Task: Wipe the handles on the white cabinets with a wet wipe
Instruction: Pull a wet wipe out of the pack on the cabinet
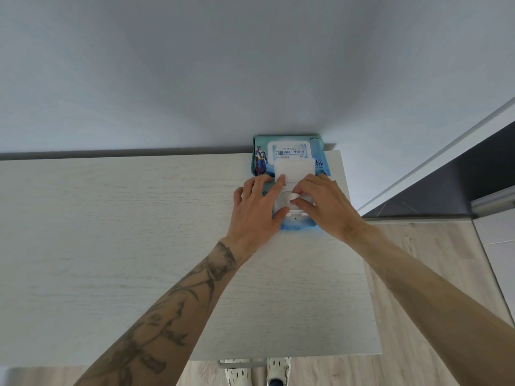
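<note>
A blue pack of wet wipes (pixel 289 147) lies on the white cabinet top (pixel 139 232), at its far right corner against the wall. The pack's white lid (pixel 294 170) is flipped open. My left hand (pixel 257 211) presses flat on the pack, with one finger on the lid and the thumb by the opening. My right hand (pixel 324 208) pinches a white wet wipe (pixel 294 195) at the pack's opening between thumb and fingers. One cabinet handle (pixel 241 363) shows just below the front edge of the cabinet top.
A pale wall (pixel 250 65) rises behind the cabinet. To the right are a white door frame (pixel 434 157), a dark floor area (pixel 451 190) and light wood flooring (pixel 418 260). My white spotted shoes (pixel 276 371) stand below the cabinet's front edge.
</note>
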Demonstrator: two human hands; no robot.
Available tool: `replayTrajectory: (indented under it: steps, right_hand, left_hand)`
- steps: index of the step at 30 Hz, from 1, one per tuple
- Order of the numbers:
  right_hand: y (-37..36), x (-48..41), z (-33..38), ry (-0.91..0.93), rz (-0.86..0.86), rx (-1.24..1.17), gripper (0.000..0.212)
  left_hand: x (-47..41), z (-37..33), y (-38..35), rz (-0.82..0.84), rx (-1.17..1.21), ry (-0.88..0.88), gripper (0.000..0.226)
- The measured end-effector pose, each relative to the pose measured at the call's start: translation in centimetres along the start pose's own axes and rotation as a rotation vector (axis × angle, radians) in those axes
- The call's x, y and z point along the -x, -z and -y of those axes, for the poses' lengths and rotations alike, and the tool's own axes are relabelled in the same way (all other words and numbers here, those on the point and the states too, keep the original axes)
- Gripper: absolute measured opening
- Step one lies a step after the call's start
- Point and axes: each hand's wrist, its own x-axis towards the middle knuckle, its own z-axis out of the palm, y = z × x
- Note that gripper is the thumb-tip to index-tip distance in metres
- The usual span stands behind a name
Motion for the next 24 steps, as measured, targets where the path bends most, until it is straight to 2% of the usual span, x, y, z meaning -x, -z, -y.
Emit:
replayTrajectory:
  steps: [8,10,13,15,17,20,24]
  right_hand:
    - [2.7,-0.1,1.6,-0.075,-0.24,-0.314,0.009]
    - [3.3,-0.3,1.5,-0.093,-0.283,-0.291,0.005]
    - [3.7,0.1,1.0,-0.129,-0.318,-0.282,0.01]
    - [3.9,0.7,0.7,-0.13,-0.325,-0.289,0.012]
    - [4.0,1.1,0.6,-0.124,-0.342,-0.297,0.01]
    - [4.2,1.4,0.7,-0.127,-0.354,-0.319,0.008]
    - [3.6,1.7,0.8,-0.137,-0.33,-0.302,0.004]
  left_hand:
    - [0.0,-0.6,0.4,-0.01,0.067,0.02,0.066]
    - [0.0,-0.8,0.4,-0.032,0.144,0.05,0.072]
    - [0.0,-1.5,0.6,-0.04,0.328,0.143,0.087]
    - [0.1,-1.8,0.7,-0.047,0.446,0.206,0.087]
    - [0.3,-1.9,0.6,-0.086,0.497,0.21,0.074]
    - [0.6,-1.8,-0.2,-0.127,0.396,0.14,0.039]
    - [0.6,-2.5,-1.2,-0.177,0.339,0.159,0.023]
